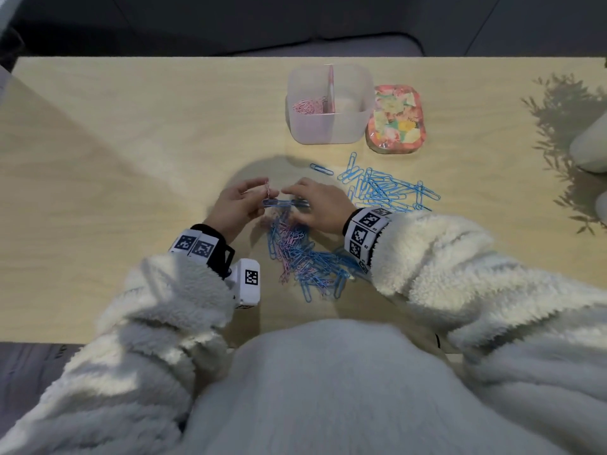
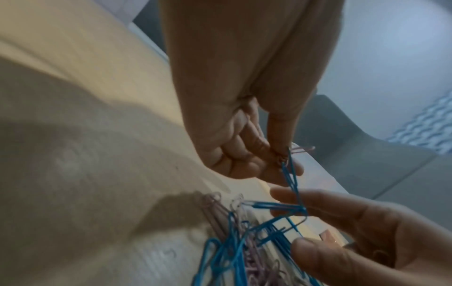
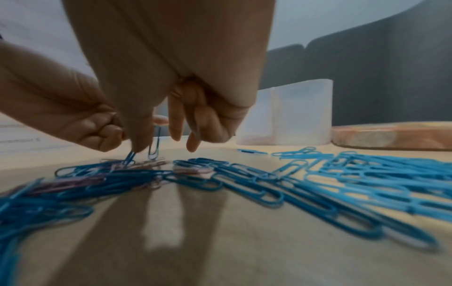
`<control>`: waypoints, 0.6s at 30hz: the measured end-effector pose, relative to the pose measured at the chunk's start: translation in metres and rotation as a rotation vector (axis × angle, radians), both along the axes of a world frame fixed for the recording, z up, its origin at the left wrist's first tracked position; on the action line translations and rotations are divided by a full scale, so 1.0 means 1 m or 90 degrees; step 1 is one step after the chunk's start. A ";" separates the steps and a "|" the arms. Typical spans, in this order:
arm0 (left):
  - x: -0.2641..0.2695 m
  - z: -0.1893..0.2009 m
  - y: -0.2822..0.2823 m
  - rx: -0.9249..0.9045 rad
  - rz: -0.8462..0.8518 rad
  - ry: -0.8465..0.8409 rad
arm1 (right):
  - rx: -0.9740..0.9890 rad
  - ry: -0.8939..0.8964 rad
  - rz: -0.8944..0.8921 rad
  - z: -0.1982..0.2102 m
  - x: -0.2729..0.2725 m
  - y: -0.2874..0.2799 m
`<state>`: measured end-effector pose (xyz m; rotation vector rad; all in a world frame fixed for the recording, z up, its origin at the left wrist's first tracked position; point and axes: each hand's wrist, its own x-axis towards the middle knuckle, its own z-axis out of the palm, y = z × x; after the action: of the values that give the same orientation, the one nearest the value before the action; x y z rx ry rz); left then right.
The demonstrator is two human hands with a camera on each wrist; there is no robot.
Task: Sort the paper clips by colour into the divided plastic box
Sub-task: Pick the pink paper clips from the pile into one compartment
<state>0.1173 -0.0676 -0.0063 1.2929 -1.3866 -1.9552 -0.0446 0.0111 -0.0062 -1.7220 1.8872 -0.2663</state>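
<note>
we've got our left hand [image 1: 237,205] pinching small pink wire paper clips [image 1: 267,189], right hand [image 1: 317,205] pinching a snagged blue wire clip [image 1: 277,202]; light, springy, tangle-prone, so probably grip the loop ends

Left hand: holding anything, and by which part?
Yes. The left hand pinches a small pink wire paper clip by its lower end between thumb and fingertips; a blue wire paper clip hooked to it runs to the right hand.

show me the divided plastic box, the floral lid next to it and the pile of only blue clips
divided plastic box [image 1: 328,133], head view, on its bare near wall
floral lid [image 1: 395,118], head view, on the middle of its patterned top
blue clip pile [image 1: 386,188], head view, on the middle of the heap, right of the right hand
</note>
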 end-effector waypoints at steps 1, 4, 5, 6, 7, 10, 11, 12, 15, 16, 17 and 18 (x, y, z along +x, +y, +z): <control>-0.001 -0.001 0.002 0.018 0.008 0.016 | 0.012 -0.030 -0.002 -0.001 0.002 -0.001; -0.004 0.000 0.006 0.034 -0.002 0.035 | 0.010 -0.126 -0.048 -0.003 0.005 -0.002; -0.006 0.001 0.006 0.038 0.001 0.040 | 0.001 -0.129 -0.057 -0.003 0.004 -0.003; -0.008 0.002 0.005 0.045 0.011 0.051 | -0.007 -0.120 -0.066 -0.002 0.002 -0.002; -0.010 0.003 0.004 0.052 0.025 0.067 | -0.014 -0.110 -0.078 -0.001 -0.002 -0.001; -0.014 0.005 0.001 0.088 0.077 0.117 | -0.037 -0.133 -0.120 0.001 -0.016 0.002; -0.016 0.006 0.001 0.094 0.085 0.118 | -0.039 -0.147 -0.126 0.002 -0.021 0.004; -0.018 0.006 0.002 0.094 0.092 0.114 | -0.040 -0.154 -0.126 0.003 -0.025 0.006; -0.026 0.007 0.008 0.066 0.085 0.088 | -0.045 -0.156 -0.141 0.005 -0.036 0.012; -0.028 0.007 0.010 0.059 0.068 0.078 | -0.053 -0.161 -0.148 0.005 -0.037 0.014; -0.031 0.007 0.012 0.054 0.045 0.071 | -0.059 -0.172 -0.148 0.006 -0.037 0.015; -0.034 0.008 0.015 0.050 0.023 0.065 | -0.064 -0.189 -0.139 0.006 -0.035 0.016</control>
<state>0.0831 -0.0528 0.0020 1.2249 -1.2411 -2.0389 -0.0796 0.0268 -0.0003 -1.4433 1.8622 -0.6736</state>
